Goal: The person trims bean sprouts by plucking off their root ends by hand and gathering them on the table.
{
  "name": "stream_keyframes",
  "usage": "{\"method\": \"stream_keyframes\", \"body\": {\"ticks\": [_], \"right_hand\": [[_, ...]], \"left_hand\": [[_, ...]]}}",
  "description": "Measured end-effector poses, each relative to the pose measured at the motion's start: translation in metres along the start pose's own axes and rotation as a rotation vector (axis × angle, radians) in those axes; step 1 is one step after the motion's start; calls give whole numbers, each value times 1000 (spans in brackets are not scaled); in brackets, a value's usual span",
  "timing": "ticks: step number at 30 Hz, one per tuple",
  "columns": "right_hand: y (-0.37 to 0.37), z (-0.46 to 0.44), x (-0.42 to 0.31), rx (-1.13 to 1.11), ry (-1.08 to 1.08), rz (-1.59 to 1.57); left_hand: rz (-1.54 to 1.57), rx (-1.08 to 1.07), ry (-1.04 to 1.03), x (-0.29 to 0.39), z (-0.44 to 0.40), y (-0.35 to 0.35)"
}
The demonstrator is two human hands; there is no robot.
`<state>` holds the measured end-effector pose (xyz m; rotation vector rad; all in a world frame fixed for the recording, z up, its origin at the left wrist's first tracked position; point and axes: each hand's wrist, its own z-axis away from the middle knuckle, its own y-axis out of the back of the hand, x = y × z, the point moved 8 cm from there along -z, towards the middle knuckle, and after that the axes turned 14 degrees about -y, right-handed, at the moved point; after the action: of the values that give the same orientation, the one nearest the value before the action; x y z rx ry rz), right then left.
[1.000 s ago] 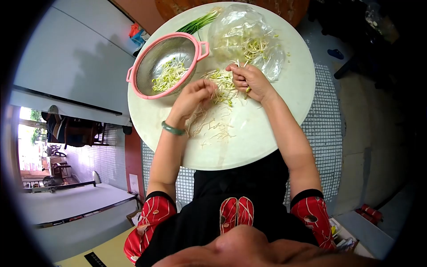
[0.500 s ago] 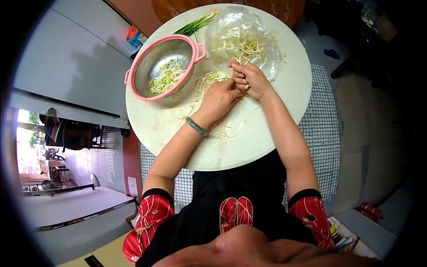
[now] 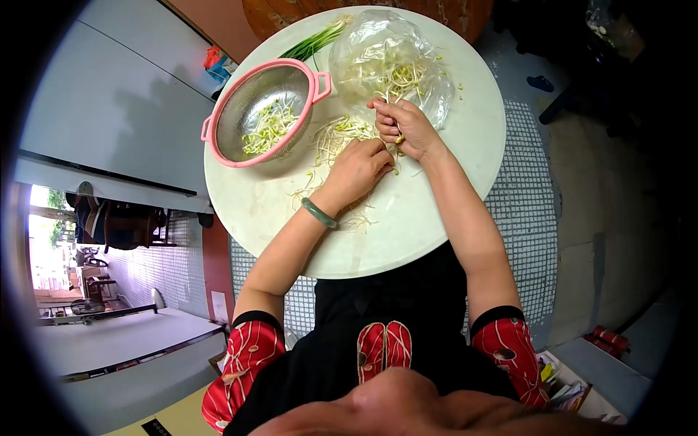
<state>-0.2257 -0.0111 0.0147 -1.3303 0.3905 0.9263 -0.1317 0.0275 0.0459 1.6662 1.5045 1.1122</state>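
My right hand point(image 3: 407, 128) is closed round several bean sprouts, whose ends stick out above and below the fingers. Just left of it and lower, my left hand point(image 3: 358, 171), with a green bangle on the wrist, has its fingers pinched together near a sprout end; what lies between them is hidden. A loose pile of bean sprouts point(image 3: 336, 134) spreads on the table beyond the left hand. More sprouts point(image 3: 270, 127) lie inside a pink-rimmed metal colander point(image 3: 251, 73) to the left. A clear plastic bag point(image 3: 367, 43) with sprouts in it sits past my right hand.
The round white table point(image 3: 407, 232) carries everything. Green onions point(image 3: 318, 40) lie at its far side, between the colander and the bag. Thin root scraps point(image 3: 358, 220) are scattered near my left wrist. A tiled floor point(image 3: 527, 218) surrounds the table.
My left hand has drawn slightly down and away from my right hand, opening a small gap between them. The right hand keeps its hold on the sprouts.
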Motion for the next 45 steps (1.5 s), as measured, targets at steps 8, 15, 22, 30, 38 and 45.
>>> {"method": "stream_keyframes", "body": {"ticks": [8, 15, 22, 30, 38, 45], "right_hand": [[0, -4, 7, 3, -57, 51], [-6, -5, 15, 30, -117, 136], [-20, -2, 31, -24, -244, 127], [-15, -5, 29, 11, -185, 115], [-19, -2, 28, -44, -222, 242], [-21, 0, 27, -26, -221, 282]], "left_hand": [[861, 738, 569, -77, 39, 20], [1351, 976, 679, -97, 57, 19], [599, 779, 335, -57, 37, 52], [448, 602, 320, -55, 37, 43], [263, 517, 316, -53, 37, 56], [252, 549, 347, -51, 40, 53]]}}
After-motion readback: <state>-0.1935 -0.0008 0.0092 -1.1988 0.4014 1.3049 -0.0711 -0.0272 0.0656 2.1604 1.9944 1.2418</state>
